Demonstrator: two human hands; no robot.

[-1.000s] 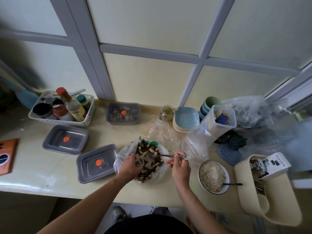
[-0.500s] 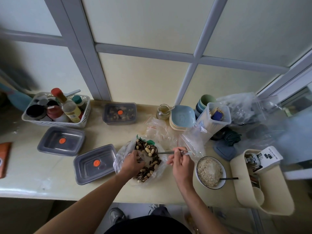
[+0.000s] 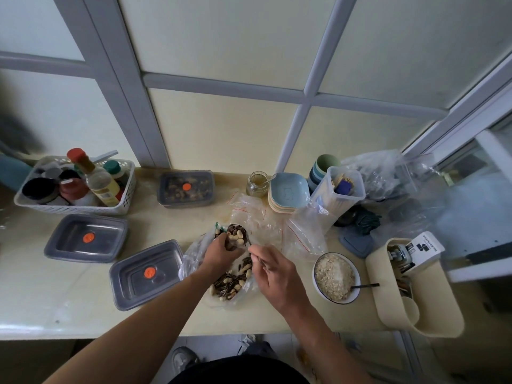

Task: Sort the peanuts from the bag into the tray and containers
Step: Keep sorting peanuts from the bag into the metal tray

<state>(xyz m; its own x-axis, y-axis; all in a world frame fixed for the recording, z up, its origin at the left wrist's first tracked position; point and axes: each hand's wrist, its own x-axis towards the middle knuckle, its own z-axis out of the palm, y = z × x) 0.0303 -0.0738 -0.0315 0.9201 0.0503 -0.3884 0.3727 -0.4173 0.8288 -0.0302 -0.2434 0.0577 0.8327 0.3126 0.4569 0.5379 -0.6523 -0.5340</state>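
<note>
The smooth pale cream bench (image 3: 55,300) is showing a soft gloss. The thin clear plastic bag of peanuts and seeds (image 3: 191,261) is crinkling and catching light. The shiny metal spoon (image 3: 245,237) is gleaming. The nearest grey translucent plastic container (image 3: 130,289) is looking smooth and semi-matt. The white perforated plastic basket (image 3: 74,209) is looking matt, and the small glass jar (image 3: 257,185) is glinting.

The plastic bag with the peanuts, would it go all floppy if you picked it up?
Probably floppy: the plastic bag is thin, crinkled film, and the left hand seems to hold its mouth open. It would likely sag under the heap of peanuts and seeds, so lifting one edge could spill them.
</note>
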